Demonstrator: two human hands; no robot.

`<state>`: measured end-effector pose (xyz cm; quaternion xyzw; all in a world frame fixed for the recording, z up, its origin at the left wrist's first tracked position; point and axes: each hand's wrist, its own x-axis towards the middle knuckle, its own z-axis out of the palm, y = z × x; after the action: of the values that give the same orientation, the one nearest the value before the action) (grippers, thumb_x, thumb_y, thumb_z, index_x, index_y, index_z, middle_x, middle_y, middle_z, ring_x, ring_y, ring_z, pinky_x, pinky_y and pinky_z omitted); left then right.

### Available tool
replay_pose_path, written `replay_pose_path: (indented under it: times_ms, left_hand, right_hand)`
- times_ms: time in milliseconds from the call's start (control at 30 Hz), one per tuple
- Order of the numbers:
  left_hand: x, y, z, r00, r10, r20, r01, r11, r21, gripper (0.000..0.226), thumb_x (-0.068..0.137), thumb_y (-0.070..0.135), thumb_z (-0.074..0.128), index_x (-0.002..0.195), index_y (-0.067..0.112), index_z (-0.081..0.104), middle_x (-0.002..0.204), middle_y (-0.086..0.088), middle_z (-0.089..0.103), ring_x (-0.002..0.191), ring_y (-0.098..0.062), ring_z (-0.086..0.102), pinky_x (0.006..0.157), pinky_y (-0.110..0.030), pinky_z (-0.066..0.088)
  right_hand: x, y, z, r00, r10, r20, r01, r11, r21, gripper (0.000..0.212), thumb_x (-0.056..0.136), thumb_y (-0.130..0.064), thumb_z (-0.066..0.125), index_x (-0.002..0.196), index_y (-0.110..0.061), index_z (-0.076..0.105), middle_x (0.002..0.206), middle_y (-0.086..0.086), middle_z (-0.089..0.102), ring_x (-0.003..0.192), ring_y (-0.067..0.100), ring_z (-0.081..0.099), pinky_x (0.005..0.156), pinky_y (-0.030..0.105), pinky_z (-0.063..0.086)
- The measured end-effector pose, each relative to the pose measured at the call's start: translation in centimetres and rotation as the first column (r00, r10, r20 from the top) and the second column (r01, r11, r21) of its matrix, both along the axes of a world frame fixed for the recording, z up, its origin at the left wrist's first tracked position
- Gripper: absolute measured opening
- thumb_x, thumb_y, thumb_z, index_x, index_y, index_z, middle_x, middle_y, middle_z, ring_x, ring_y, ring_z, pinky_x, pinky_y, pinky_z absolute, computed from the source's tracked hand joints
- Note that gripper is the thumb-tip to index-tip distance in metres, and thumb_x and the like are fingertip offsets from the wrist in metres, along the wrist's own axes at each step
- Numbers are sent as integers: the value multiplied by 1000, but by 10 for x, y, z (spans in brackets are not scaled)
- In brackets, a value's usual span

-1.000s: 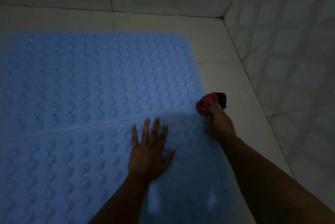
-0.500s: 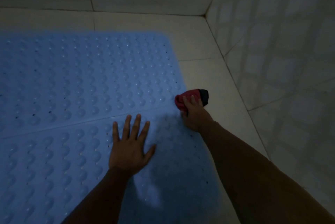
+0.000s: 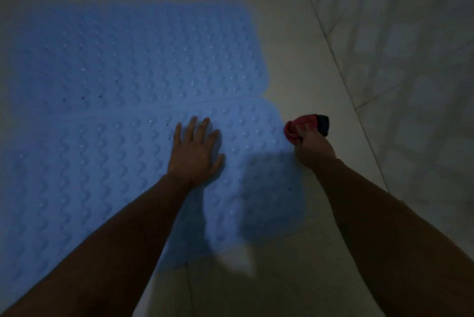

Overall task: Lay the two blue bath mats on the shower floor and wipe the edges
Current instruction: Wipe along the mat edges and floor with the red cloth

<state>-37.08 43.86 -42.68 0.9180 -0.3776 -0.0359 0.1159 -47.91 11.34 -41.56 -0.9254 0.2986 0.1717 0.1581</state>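
On the pale tiled shower floor (image 3: 295, 42), two blue rubber bath mats studded with raised bumps are seen laid flat, side by side: the far mat (image 3: 133, 55) and the near mat (image 3: 102, 175), long edges meeting along a seam. Both are judged placed; wiping of the edges is the step in hand.

The near mat is held down by the left hand (image 3: 196, 152), palm flat, fingers spread, nothing gripped. At the near mat's right edge, close to its far corner, a crumpled red cloth with a dark end (image 3: 305, 127) is bunched in the right hand (image 3: 313, 150); its grip is closed around the cloth, which is pressed to the floor touching or just beside the mat's rim. Which of the two cannot be told in the dim light.

The right-hand tiled wall (image 3: 410, 60) stands near, with a strip of bare floor between it and the mats.

The next move would likely call for the cloth to be drawn along the rim, pressure kept low enough not to lift or shift the mat, with the left hand as anchor.
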Motion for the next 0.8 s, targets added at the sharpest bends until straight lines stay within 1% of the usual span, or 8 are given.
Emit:
replay_pose_path:
  times_ms: [67,167,233,400,533,633,733,800]
  left_hand:
    - [-48,11,-7,998,-39,-41,40,999,26,75,90,68,44,148,21,51,164,-14,32,153,-41,22,120,-66,12]
    - [-86,16,-21,983,28,-182,6,984,180,105,82,90,30,163,27,11,171,-11,-5,156,-39,-11,120,-68,-6]
    - [-89,14,-28,980,53,-191,-7,973,231,115,75,98,24,162,29,-7,169,-10,-20,153,-38,-24,117,-71,-9]
    - [-86,9,-22,966,65,-252,11,957,289,121,70,102,21,158,30,-23,163,-9,-35,147,-36,-37,115,-71,-12]
    - [-78,8,-12,917,63,-393,61,953,297,123,67,102,27,156,35,-26,160,-4,-42,144,-32,-43,113,-66,-24]
    - [-72,14,2,890,62,-452,18,985,171,109,78,93,31,162,33,-7,170,-4,-15,155,-29,-21,121,-61,-13]
    - [-96,45,9,943,186,-276,-201,979,-26,84,90,72,35,158,23,34,164,-12,32,154,-35,21,121,-57,19]
    - [-129,79,8,938,278,-205,-294,954,-51,73,92,64,39,150,20,46,159,-15,40,150,-40,27,119,-61,23]
  right_hand:
    - [-30,8,1,1000,30,-2,-30,1000,1,60,99,-12,48,156,-12,31,164,21,19,153,37,15,119,52,27]
    - [-69,23,3,1000,-24,7,24,1000,4,61,101,-10,44,158,-14,25,166,18,13,155,34,9,116,55,29]
    - [-88,33,4,997,-80,-5,80,997,14,63,101,-11,43,160,-17,21,168,14,8,156,30,5,116,53,31]
    - [-143,59,1,990,-136,-29,137,990,24,63,103,-16,43,160,-20,16,169,12,2,156,29,2,117,49,29]
    - [-191,87,1,979,-186,-81,190,981,47,65,103,-15,43,161,-22,14,169,11,-1,156,29,0,118,48,29]
    - [-212,111,6,972,-208,-113,210,978,2,65,101,-16,43,160,-19,16,168,13,3,156,32,5,108,51,43]
    - [-225,146,6,966,-225,-126,225,974,-14,69,97,-15,48,160,-17,19,168,13,9,156,30,3,101,49,50]
    - [-232,170,4,969,-221,-109,221,975,-6,69,96,-13,49,160,-17,22,167,13,12,156,31,3,102,49,49]
